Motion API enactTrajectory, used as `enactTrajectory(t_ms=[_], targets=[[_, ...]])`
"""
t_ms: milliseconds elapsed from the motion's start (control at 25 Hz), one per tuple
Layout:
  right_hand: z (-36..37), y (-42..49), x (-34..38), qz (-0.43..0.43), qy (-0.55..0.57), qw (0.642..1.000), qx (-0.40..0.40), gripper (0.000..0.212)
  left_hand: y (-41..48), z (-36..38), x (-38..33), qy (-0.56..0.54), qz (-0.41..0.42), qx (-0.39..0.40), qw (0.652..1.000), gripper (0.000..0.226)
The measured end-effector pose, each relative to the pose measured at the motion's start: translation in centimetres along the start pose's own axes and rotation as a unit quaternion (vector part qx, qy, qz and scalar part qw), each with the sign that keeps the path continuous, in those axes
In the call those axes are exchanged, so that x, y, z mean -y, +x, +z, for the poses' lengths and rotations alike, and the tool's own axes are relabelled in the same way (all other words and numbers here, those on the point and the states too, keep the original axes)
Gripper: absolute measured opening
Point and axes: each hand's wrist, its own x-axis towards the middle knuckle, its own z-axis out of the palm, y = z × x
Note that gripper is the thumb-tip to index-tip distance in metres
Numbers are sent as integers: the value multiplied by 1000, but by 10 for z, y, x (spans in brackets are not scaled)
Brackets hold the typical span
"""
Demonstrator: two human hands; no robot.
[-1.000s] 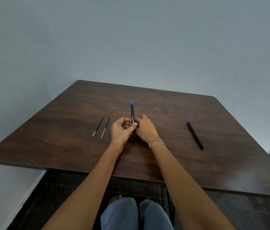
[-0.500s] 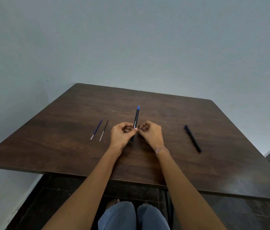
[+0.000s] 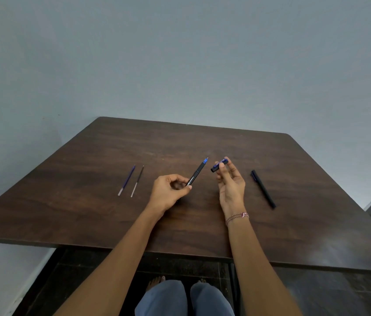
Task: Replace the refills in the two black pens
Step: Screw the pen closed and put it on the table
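Observation:
My left hand (image 3: 168, 192) pinches the lower end of a black pen (image 3: 197, 173) with a blue tip, which points up and to the right above the table. My right hand (image 3: 229, 179) holds the pen's black and blue cap (image 3: 219, 165) between thumb and fingertips, a short way right of the pen's tip. A second black pen (image 3: 263, 189), with its cap on, lies on the table to the right of my right hand. Two thin refills lie side by side left of my left hand: a blue one (image 3: 127, 180) and a dark one (image 3: 137, 181).
The dark wooden table (image 3: 89, 213) stands against a plain grey wall. Its near edge runs above my knees, and a dark tiled floor shows below and at the far right.
My hands have moved apart. The cap has come off the pen and is now in my right hand, while the pen has tilted to the right in my left hand.

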Motion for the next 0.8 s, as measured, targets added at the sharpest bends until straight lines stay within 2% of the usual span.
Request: enactTrajectory(t_ms=[320,800], targets=[[-3,3,6,-24,87,996,-24,21,-4,-1,-4,16,10,49,999,19],[0,0,4,20,23,999,41,23,-5,-1,-5,13,6,55,998,19]])
